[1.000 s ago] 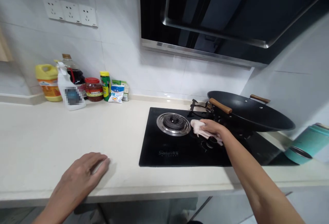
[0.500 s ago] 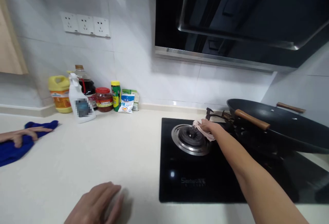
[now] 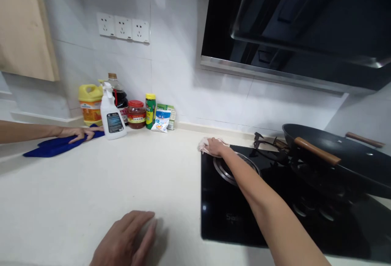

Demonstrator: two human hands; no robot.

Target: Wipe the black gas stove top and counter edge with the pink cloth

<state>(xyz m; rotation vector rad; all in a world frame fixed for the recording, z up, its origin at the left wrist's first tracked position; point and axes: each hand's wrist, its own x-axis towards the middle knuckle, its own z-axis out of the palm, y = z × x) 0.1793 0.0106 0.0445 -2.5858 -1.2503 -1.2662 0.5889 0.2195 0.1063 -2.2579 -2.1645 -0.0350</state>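
Note:
My right hand (image 3: 215, 147) presses a pale pink cloth (image 3: 204, 145) onto the back left corner of the black glass gas hob (image 3: 220, 217). Its forearm crosses over the left burner (image 3: 227, 172) and hides part of the metal ring. At the front of the white countertop (image 3: 146, 176), my left hand (image 3: 124, 239) hovers or rests with thumb and fingers apart, holding nothing; I cannot tell whether it touches the surface.
Another person's hand (image 3: 80, 133) spreads a blue cloth (image 3: 55, 146) at the left. Beside it stand a white spray bottle (image 3: 113, 119), a yellow jug (image 3: 91, 105), a red-lidded jar (image 3: 136, 115) and a green shaker (image 3: 150, 111). A wok (image 3: 332, 143) sits right, below the range hood (image 3: 275, 25).
My right hand has moved the cloth left, from beside the burner to the hob's back left corner. The other person's hand and blue cloth have slid toward the spray bottle. The view has shifted left.

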